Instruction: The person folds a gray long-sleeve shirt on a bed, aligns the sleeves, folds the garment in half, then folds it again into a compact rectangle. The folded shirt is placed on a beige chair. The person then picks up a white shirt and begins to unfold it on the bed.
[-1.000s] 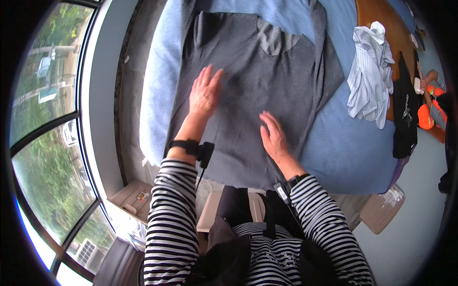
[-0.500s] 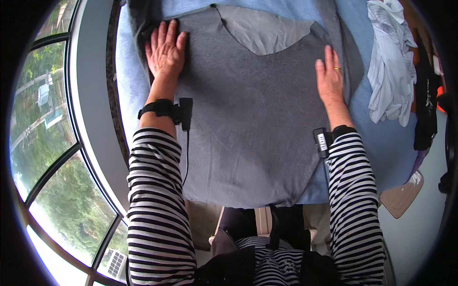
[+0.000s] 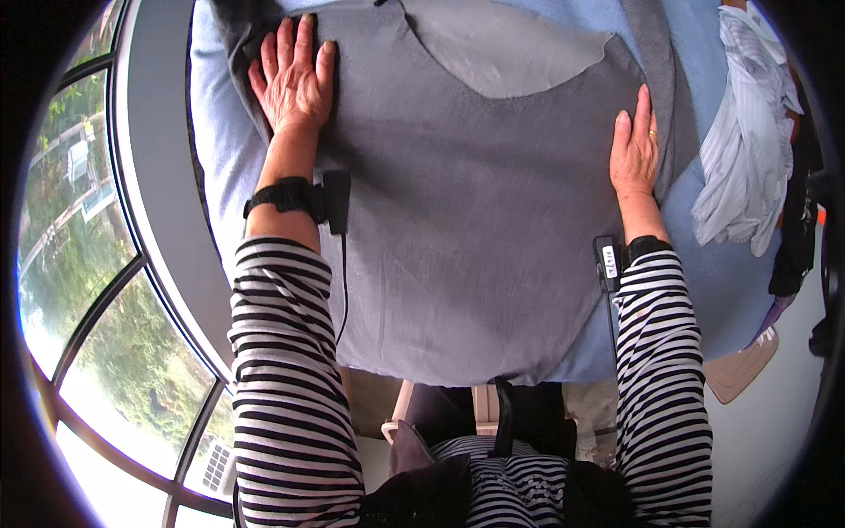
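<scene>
A grey T-shirt (image 3: pixel 458 220) lies spread flat on a light blue bed sheet (image 3: pixel 220 167), its neckline toward the top of the view. My left hand (image 3: pixel 295 75) presses flat on the shirt's upper left shoulder area, fingers spread. Along the shirt's right edge my right hand (image 3: pixel 635 150) rests flat with the fingers together and a ring on one finger. Both forearms wear striped sleeves and black wrist straps with small devices. Neither hand holds anything.
A crumpled white striped shirt (image 3: pixel 744 167) lies on the bed to the right, with dark clothing (image 3: pixel 792 246) beyond it. A large curved window (image 3: pixel 97 290) runs along the left. A beige object (image 3: pixel 744 370) sits on the floor at lower right.
My hands have moved apart and up the shirt, from its middle to its shoulders and sides, and the view has leaned closer over the bed.
</scene>
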The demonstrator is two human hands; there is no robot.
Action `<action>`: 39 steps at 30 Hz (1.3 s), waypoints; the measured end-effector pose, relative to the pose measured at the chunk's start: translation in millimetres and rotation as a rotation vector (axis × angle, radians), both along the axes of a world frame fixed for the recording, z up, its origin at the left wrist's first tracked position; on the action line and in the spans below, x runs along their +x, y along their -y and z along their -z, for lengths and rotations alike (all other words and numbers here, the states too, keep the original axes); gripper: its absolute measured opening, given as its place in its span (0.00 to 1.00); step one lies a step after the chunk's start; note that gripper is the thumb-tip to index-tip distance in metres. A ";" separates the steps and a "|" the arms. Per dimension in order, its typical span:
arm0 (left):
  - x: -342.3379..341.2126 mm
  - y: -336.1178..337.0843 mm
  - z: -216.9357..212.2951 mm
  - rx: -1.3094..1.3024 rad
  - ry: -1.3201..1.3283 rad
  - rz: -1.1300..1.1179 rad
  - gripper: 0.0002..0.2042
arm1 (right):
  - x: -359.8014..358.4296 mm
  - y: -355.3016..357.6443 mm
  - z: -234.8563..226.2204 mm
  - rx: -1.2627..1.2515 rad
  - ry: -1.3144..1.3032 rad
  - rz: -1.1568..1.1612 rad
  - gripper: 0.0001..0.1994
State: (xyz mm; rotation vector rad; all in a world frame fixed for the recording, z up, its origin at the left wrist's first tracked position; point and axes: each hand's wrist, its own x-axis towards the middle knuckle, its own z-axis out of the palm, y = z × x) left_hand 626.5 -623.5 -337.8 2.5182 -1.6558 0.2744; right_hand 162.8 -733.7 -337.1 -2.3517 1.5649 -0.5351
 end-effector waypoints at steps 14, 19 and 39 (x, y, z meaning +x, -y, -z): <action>-107.9 -235.9 -57.8 0.300 -0.135 -0.166 0.28 | -9.4 4.3 -12.9 0.216 -0.033 -0.036 0.35; -70.9 -393.9 -69.4 0.352 0.065 -0.438 0.28 | -46.9 0.3 -49.0 0.136 -0.106 -0.190 0.36; -363.7 -555.1 -53.8 -0.684 -1.944 -1.410 0.30 | -235.0 -6.2 -162.3 0.417 0.723 0.541 0.41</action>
